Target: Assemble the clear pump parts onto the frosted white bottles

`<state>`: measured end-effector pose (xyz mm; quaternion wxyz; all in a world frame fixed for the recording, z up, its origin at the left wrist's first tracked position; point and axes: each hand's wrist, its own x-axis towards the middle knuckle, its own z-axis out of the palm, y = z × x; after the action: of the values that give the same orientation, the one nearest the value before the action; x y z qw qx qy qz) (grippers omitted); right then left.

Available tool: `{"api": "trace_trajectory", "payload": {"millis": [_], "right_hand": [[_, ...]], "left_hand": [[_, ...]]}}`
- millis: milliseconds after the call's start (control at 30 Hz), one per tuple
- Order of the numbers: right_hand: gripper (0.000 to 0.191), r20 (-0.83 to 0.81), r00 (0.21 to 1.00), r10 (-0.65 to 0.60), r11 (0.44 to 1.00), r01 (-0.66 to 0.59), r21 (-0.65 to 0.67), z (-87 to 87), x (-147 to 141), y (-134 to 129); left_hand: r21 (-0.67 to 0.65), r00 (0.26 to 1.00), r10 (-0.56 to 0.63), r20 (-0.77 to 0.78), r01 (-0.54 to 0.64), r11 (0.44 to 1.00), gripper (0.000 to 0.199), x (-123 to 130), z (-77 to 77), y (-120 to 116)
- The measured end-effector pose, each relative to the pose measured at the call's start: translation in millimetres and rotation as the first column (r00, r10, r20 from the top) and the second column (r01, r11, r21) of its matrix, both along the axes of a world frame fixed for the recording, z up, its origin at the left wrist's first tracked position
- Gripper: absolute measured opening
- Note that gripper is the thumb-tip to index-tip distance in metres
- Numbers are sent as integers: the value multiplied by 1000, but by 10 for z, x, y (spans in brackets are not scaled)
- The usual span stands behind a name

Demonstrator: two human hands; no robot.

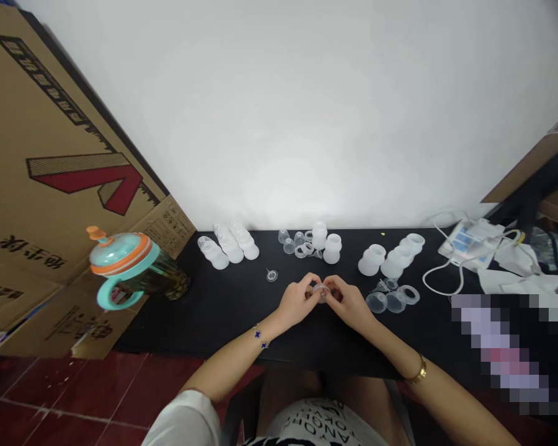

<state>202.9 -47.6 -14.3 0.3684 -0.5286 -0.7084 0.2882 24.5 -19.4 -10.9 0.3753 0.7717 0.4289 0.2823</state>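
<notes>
Over the front middle of the black table, my left hand (302, 299) and my right hand (345, 300) pinch a clear plastic ring (321, 290) between them. The fingers cover part of the ring, so its full shape is hidden. Left of my hands lies a small clear nipple (272, 275) with a round base. Behind them stand two open white bottles (332, 248) beside several clear caps and rings (301, 244). To my right are several open white bottles (373, 260), with clear caps (395, 301) and a ring (408, 295) in front.
Three white bottles with clear caps (231, 244) stand at the back left. A large teal and orange drinking jug (139, 266) is by a cardboard box (74, 186). White cables and a power strip (469, 241) lie at the right, near a pixelated patch. A white wall (307, 111) rises behind the table (223, 310).
</notes>
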Motion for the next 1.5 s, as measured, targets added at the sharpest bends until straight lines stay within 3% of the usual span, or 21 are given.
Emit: {"api": "trace_trajectory", "payload": {"millis": [233, 667, 967, 1233, 1500], "right_hand": [[27, -75, 997, 29, 999, -30, -12, 23, 7, -8], [27, -73, 993, 89, 996, -89, 7, -62, 35, 18], [34, -80, 995, 61, 998, -62, -8, -28, 36, 12], [30, -77, 992, 104, 994, -106, -18, -25, 31, -1], [28, -52, 997, 54, 998, -54, 11, -12, 29, 0]], "left_hand": [[-92, 991, 36, 131, -24, 995, 23, -24, -48, 70], [-156, 960, 13, 281, 32, 987, 25, -48, -106, 131], [-188, 949, 75, 306, -17, 982, 34, -34, -82, 116], [-195, 942, 83, 324, -19, 981, 34, -33, -147, 151], [-177, 951, 62, 304, -8, 984, 38, -20, -115, 120]]}}
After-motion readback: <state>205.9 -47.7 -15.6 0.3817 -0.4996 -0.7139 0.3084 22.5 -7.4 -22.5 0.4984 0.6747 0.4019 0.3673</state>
